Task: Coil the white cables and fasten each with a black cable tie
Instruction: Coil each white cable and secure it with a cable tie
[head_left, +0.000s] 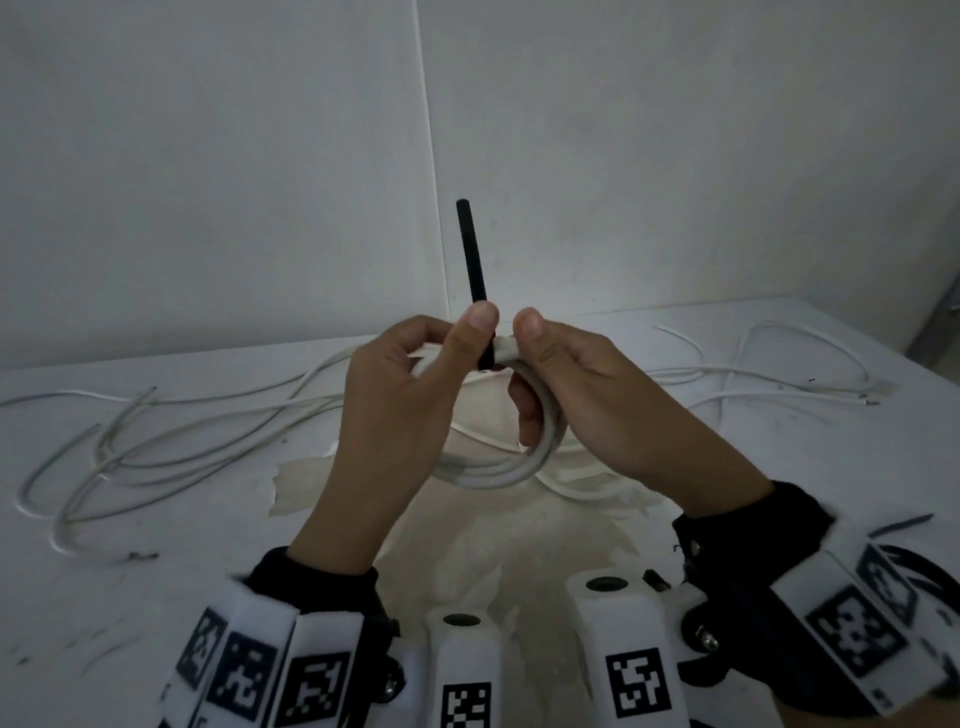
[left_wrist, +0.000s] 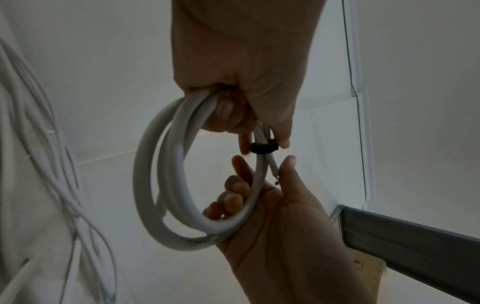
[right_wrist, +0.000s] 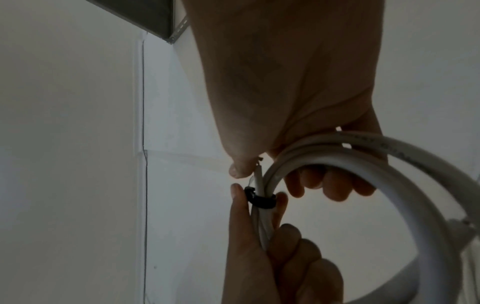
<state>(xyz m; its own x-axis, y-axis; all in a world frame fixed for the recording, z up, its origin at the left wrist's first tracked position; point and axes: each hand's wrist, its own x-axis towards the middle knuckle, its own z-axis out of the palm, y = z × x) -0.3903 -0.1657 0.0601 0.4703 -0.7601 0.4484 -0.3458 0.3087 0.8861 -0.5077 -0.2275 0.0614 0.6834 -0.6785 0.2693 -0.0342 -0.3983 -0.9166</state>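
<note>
At centre frame both hands — left hand (head_left: 400, 410), right hand (head_left: 597, 400) — gripped the coiled round white cable (head_left: 524, 462) (its thin black plastic cable tie (head_left: 474, 270) looped on), fingers curled.

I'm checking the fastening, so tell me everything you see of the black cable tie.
The black cable tie is a thin, matte strap, plastic by its look. It is looped around the bunched strands of the coiled white cable, its free tail standing up. The left hand pinches it at the loop; the right hand grips the coil just beside it.

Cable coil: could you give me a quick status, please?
Both hands grip coiled white cable. Left hand pinches black cable tie, looped round bundle; right hand steadies. Nothing obstructing.
</note>
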